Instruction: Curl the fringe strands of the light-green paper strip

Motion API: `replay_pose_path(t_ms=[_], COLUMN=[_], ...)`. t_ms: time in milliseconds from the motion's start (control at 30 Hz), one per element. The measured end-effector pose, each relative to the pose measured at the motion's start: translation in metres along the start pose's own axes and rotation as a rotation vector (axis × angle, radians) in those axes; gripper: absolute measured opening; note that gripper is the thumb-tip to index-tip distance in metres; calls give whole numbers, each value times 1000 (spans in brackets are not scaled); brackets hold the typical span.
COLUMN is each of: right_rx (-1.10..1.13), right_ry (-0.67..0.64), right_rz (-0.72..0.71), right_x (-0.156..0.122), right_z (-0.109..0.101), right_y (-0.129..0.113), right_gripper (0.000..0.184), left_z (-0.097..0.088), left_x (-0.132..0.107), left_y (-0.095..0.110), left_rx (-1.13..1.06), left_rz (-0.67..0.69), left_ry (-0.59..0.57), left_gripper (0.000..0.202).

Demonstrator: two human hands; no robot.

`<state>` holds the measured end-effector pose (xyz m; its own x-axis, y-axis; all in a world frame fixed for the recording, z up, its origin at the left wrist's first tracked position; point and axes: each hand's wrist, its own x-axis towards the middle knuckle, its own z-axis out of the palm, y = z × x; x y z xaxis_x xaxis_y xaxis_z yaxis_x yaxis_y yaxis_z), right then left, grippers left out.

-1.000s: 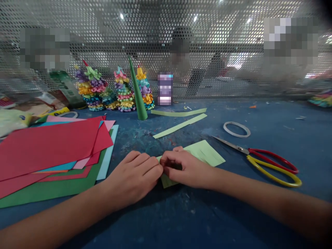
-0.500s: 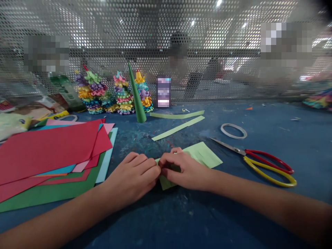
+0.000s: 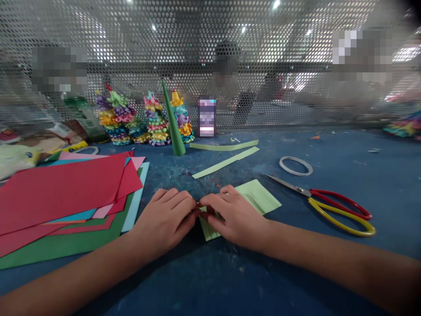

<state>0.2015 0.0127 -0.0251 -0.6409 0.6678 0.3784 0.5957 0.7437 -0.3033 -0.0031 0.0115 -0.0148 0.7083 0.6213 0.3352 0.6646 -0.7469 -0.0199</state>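
A light green sheet of paper (image 3: 261,196) with fold lines lies flat on the table under my hands. My left hand (image 3: 167,219) is closed, its thumb and fingertips pinched at the sheet's left edge. My right hand (image 3: 234,217) rests over the paper, thumb and index finger pinched at that same edge, fingertips almost touching the left ones. What lies between the fingertips is mostly hidden. Beyond the hands are two light green paper strips (image 3: 225,163). Scissors (image 3: 329,202) with one red and one yellow handle lie open to the right.
Stacked coloured paper (image 3: 62,193) covers the left side. A green paper cone (image 3: 174,127) stands before several curled-paper trees (image 3: 154,118). A tape roll (image 3: 296,166) lies above the scissors. A phone (image 3: 207,116) leans at the perforated screen (image 3: 289,96), with people behind it. A green bottle (image 3: 83,116) stands back left.
My left fingers have loosened and shifted slightly left, baring a thumb. My right hand's fingertips have moved slightly left and up along the paper's edge. The other things stay put.
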Motion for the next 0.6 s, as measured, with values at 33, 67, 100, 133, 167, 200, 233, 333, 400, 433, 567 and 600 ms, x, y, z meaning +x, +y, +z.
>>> replay_pose_path(t_ms=[33,67,100,133,167,200,233,333,400,433,567,600], right_rx=[-17,-29,-37,-44,-51,-58,-62,-62,-57,-57,-67,-70], right_ry=[-6,-4,4,16,26,32,35,38,43,45,44,41], right_rz=[0,0,-2,-4,-5,-8,-7,14,32,36,22,18], right_x=[0,1,1,1,2,1,1,1,0,0,-1,-1], right_z=[0,1,1,2,2,2,2,2,2,2,2,2], right_y=[0,0,0,1,1,1,1,1,1,1,1,0], right_gripper=[13,13,12,12,12,12,12,12,12,12,14,15], left_z=[0,-1,-1,-2,-2,-2,-2,-2,-1,-1,0,0], left_x=[0,0,1,1,1,1,1,1,0,0,0,0], left_y=[0,1,1,2,2,3,3,3,3,3,3,3], left_rx=[19,35,48,57,63,67,69,83,96,104,143,152], left_rz=[-5,-4,1,7,11,13,15,17,21,24,43,50], left_ry=[4,8,10,11,10,8,8,11,23,30,59,65], left_gripper=[26,26,27,27,27,28,28,30,31,32,31,31])
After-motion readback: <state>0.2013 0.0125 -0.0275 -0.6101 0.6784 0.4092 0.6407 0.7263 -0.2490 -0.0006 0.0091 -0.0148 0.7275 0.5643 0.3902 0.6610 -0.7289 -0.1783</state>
